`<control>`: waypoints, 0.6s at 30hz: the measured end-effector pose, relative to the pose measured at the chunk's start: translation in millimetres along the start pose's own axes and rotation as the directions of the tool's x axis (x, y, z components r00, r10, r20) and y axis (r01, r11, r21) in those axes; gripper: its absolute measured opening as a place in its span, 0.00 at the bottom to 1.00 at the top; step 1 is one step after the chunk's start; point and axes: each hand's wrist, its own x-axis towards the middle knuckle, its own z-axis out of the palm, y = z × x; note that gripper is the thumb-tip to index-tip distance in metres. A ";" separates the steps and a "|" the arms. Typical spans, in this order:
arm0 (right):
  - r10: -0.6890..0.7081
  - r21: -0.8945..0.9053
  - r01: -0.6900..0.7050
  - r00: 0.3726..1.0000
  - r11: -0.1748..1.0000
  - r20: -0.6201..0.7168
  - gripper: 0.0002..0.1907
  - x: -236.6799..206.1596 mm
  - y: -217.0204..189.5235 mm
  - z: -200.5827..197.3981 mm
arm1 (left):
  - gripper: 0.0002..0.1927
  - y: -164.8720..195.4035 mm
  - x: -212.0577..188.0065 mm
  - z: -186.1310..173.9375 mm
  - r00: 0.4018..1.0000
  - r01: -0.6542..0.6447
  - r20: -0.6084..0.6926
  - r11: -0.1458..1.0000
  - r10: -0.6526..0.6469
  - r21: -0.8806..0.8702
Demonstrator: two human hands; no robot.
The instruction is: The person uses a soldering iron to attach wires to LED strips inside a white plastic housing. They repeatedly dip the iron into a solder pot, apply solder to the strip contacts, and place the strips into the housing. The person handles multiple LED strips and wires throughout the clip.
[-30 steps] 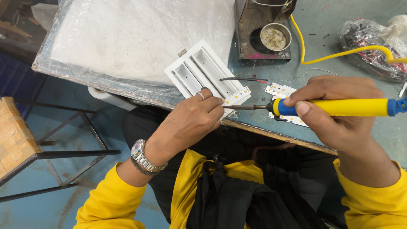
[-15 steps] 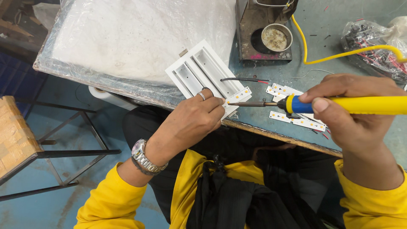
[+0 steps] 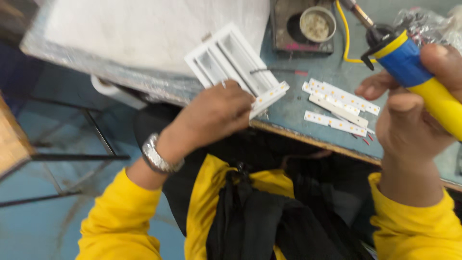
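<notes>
My left hand (image 3: 211,118) grips one end of a narrow white LED strip (image 3: 269,97) at the bench's near edge, just below a white slotted plastic housing (image 3: 230,60). My right hand (image 3: 414,118) is closed around the yellow and blue handle of a soldering iron (image 3: 416,70), whose metal tip (image 3: 358,12) points up and away toward the back of the bench. Several more white LED strips (image 3: 339,103) lie on the blue-grey bench between my hands.
A dark metal stand holds a round tin (image 3: 316,21) at the back. A yellow cable (image 3: 342,36) curves beside it. A crinkled plastic bag (image 3: 423,21) is at far right. A large white sheet (image 3: 144,33) covers the bench's left. A metal frame (image 3: 72,154) stands on the floor.
My right hand has lifted and swung the soldering iron so its tip points away from the strip. My left hand has shifted right, holding the strip at the bench edge.
</notes>
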 end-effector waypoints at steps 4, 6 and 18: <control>-0.069 0.045 0.067 0.997 0.997 0.039 0.22 -37.9 57.6 15.4 | 0.05 -35.9 -12.6 64.0 0.978 -0.004 -0.200 0.961 -0.053 -0.276; -0.104 0.067 0.100 0.993 0.993 0.056 0.24 -38.9 58.6 26.2 | 0.05 -39.8 -23.1 69.7 0.963 0.016 -0.244 0.931 -0.112 -0.365; -0.179 0.133 0.166 0.979 0.977 0.094 0.20 12.6 17.6 97.3 | 0.09 -32.4 -9.7 53.9 0.937 -0.106 -0.261 0.525 -0.231 -0.845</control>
